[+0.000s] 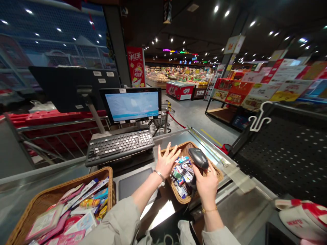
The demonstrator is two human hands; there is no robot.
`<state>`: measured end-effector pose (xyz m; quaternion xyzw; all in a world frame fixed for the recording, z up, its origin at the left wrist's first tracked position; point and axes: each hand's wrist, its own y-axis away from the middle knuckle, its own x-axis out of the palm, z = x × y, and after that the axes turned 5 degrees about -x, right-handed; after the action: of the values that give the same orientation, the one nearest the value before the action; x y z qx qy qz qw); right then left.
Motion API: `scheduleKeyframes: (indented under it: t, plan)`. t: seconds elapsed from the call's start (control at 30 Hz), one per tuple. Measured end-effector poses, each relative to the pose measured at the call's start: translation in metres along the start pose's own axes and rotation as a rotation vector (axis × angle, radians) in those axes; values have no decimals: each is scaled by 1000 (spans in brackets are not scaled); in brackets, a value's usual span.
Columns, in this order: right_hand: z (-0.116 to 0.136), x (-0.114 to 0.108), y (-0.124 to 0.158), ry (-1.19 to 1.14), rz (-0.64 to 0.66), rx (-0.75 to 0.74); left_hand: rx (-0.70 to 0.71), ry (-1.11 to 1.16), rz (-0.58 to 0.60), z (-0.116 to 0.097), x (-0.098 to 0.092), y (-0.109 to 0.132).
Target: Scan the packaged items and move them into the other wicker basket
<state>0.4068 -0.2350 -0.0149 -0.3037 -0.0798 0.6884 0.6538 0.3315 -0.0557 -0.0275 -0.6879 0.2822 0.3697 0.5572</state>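
My left hand [166, 162] has its fingers spread over the left rim of a wicker basket [214, 168] on the counter. It appears to hold nothing; the fingertips reach toward the basket's far left edge. My right hand [208, 186] is wrapped round a black handheld barcode scanner [198, 158], whose head is raised above the basket. Inside lie several small packets [182, 173] in blue, white and green wrappers, partly hidden by both hands. I cannot tell whether my left thumb touches a packet.
A second wicker basket [110, 183] with mixed packages stands at the left front. Behind are a keyboard [120, 144] and a lit monitor [133, 105]. A flat dark pad [133, 183] lies between the baskets. On the right stand a perforated black panel [286, 153] and a red-and-white bag [301, 217].
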Motion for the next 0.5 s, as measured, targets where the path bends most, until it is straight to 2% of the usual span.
scheduleKeyframes:
  t: [0.1,0.23,0.5]
  plan:
    - [-3,0,-1,-5,-6,7,-23,11,32,-1,0,1]
    - [6,9,2,-23,15,70,-77,24,20,15,-12,13]
    - [42,49,22,-162,264,-78,-284,-26,-19,47,-47,65]
